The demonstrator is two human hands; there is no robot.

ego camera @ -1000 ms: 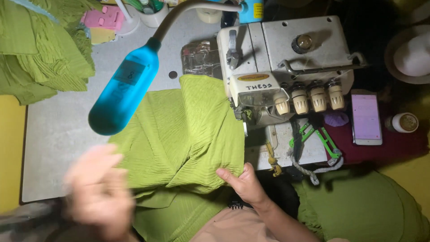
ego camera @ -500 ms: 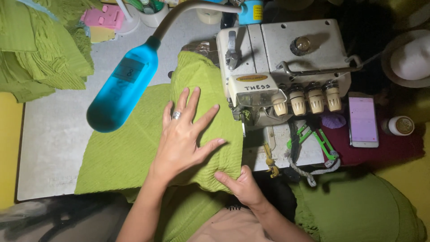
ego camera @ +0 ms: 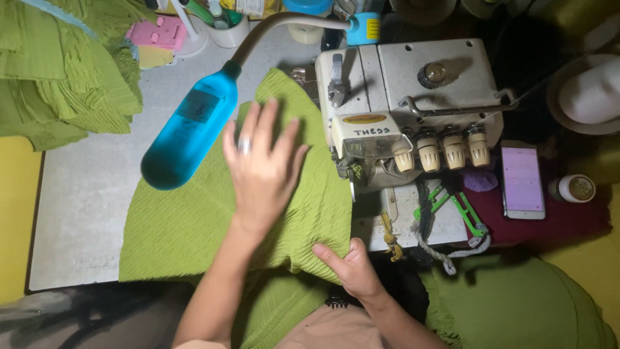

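Left hand (ego camera: 261, 171) has slid up the green fabric (ego camera: 187, 226), fingers spread flat; right hand (ego camera: 352, 268) pinches its edge.

Two bare forearms without sleeves, left hand (ego camera: 261, 171) with a silver ring, right hand (ego camera: 352, 268) unadorned

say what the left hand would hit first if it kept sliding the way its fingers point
The left hand lies flat on the green fabric, fingers aimed up the table. Straight ahead the cloth ends, then probably the white cup of pens, though depth is unclear.
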